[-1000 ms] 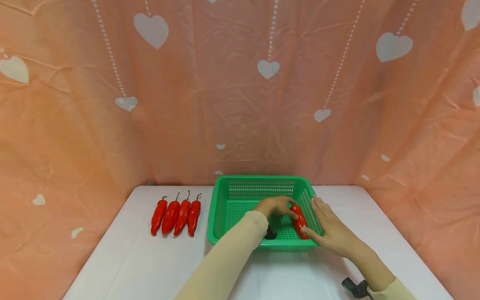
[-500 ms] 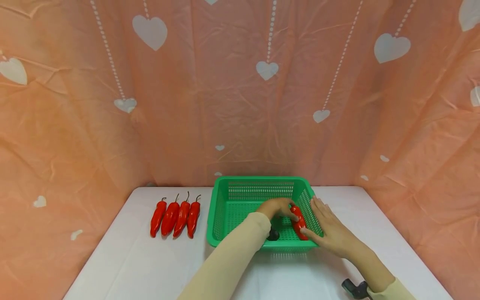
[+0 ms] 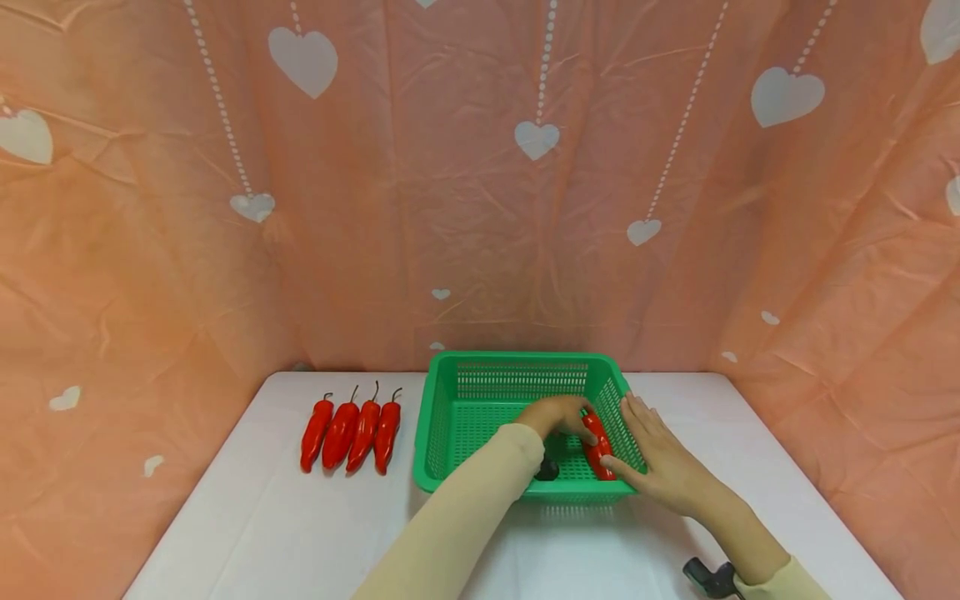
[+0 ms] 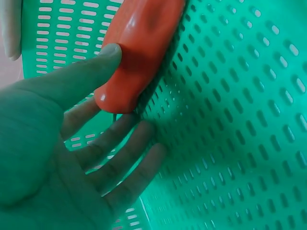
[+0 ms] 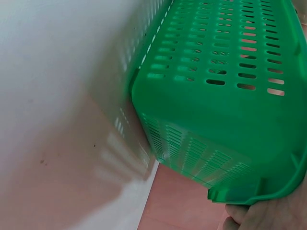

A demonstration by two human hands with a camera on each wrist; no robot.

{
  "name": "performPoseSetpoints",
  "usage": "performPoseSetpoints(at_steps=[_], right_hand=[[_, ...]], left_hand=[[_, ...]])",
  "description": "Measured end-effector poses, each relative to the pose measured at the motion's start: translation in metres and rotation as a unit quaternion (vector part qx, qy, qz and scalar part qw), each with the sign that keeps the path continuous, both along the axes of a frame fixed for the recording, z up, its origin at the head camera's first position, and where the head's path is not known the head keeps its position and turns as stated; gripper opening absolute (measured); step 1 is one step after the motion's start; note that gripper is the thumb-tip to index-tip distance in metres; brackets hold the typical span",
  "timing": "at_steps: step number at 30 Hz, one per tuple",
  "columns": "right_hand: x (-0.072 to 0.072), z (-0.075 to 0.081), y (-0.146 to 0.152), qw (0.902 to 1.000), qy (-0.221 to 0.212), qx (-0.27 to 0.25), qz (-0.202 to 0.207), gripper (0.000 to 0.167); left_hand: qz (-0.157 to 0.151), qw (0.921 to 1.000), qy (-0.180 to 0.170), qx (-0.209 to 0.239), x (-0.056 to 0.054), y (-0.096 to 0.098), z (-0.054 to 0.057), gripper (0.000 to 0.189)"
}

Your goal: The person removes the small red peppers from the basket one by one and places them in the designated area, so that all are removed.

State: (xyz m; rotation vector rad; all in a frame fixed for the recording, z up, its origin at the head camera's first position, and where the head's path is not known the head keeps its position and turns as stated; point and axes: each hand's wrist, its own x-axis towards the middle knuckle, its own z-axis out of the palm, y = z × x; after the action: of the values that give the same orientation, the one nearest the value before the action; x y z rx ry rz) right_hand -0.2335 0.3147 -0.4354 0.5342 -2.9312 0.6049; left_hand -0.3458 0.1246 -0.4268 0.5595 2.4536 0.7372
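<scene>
A glossy red chili pepper (image 3: 598, 450) lies lengthwise inside the green basket (image 3: 525, 357), along its right wall. My left hand (image 3: 558, 417) reaches into the basket and pinches the pepper's far, stem end. In the left wrist view its thumb (image 4: 91, 72) presses the pepper's (image 4: 144, 43) near face, the index finger passes behind it, and the other fingers spread below the stem. My right hand (image 3: 667, 462) rests along the basket's right rim, its straight fingers on the outer side and its thumb over the rim beside the pepper's near end.
Several more red chili peppers (image 3: 341, 435) lie side by side on the white table (image 3: 285, 533), left of the basket. A pink curtain (image 3: 480, 208) with white hearts hangs behind the table. Black wrist devices show at the left wrist (image 3: 547, 469) and the right wrist (image 3: 712, 577).
My left hand has shifted very slightly right and toward me at the pepper's stem end. My right hand and the basket have stayed in place.
</scene>
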Motion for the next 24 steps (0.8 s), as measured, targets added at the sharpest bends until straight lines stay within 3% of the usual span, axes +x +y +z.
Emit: performPoseSetpoints(at_steps=[6, 15, 24], right_hand=[[-0.0001, -0.0006, -0.0001, 1.0000, 0.005, -0.003, 0.004, 0.102], [-0.0001, 0.0014, -0.0003, 1.0000, 0.000, -0.005, 0.001, 0.102], [-0.0026, 0.0005, 0.0001, 0.9999, 0.007, -0.006, 0.008, 0.101]], left_hand=[[-0.004, 0.9999, 0.012, -0.006, -0.0024, 0.0021, 0.0002, 0.057], [0.016, 0.9973, 0.010, 0.072, -0.0036, 0.0054, 0.0030, 0.049], [0.034, 0.9883, -0.016, 0.148, -0.0058, 0.0043, 0.0017, 0.049]])
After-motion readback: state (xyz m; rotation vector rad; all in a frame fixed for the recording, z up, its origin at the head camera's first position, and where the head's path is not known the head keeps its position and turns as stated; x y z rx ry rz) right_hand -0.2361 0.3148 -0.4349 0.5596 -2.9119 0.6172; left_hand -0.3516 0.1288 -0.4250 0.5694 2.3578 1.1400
